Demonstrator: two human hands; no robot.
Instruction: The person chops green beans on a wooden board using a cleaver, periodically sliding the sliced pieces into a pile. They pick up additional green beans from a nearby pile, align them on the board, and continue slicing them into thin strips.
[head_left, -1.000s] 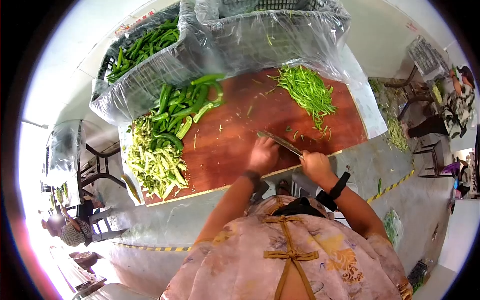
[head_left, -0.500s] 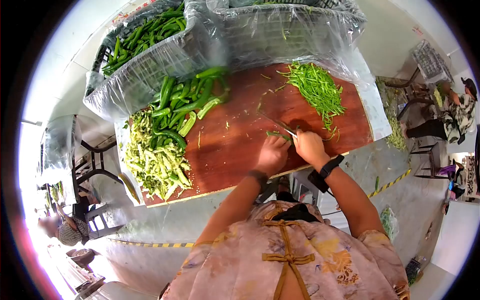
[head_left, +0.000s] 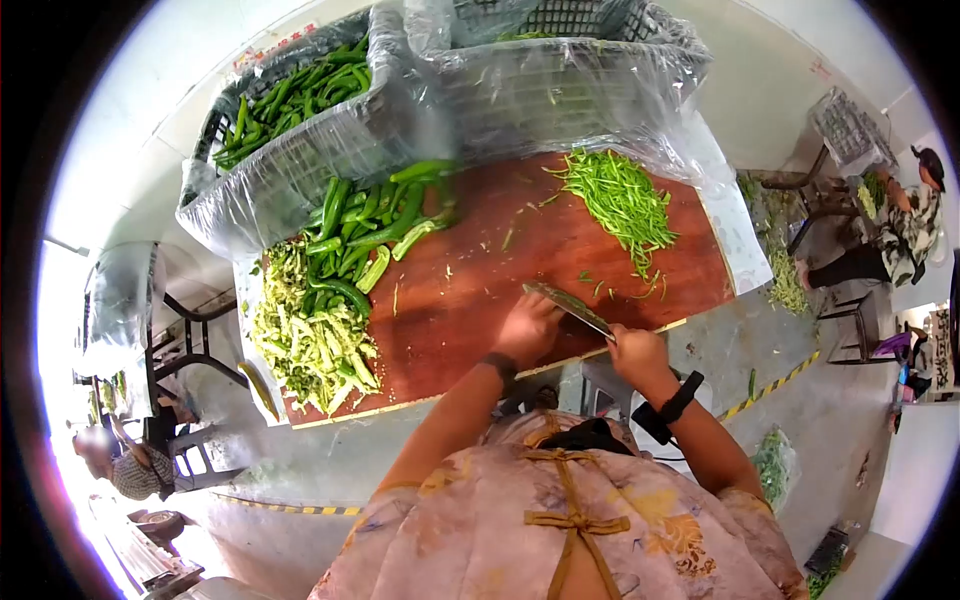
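My right hand (head_left: 637, 356) is closed around the handle of a knife (head_left: 572, 308), whose broad blade points up and left across the red-brown board (head_left: 480, 270). Beside the blade's far end is my left hand (head_left: 530, 328), fingers curled and partly hidden by the blade; what they hold, if anything, I cannot make out. Whole and split green peppers (head_left: 375, 225) are heaped at the board's left. Below them spreads a pile of pale pepper cores and seeds (head_left: 318, 345). Thin green pepper strips (head_left: 620, 205) form a heap at the right, with small bits scattered near the knife.
Behind the board stand plastic-lined crates, one with green peppers (head_left: 300, 95) and a wider crate (head_left: 570, 95) to its right. Two people sit farther off, one at the left (head_left: 140, 465) and one at the right (head_left: 905, 225). A stool (head_left: 850, 330) stands at right.
The knife has swung flatter, its blade now broadside over my left fingers. Both hands have moved down the view. The green piece seen at my left fingertips no longer shows; small bits lie nearby.
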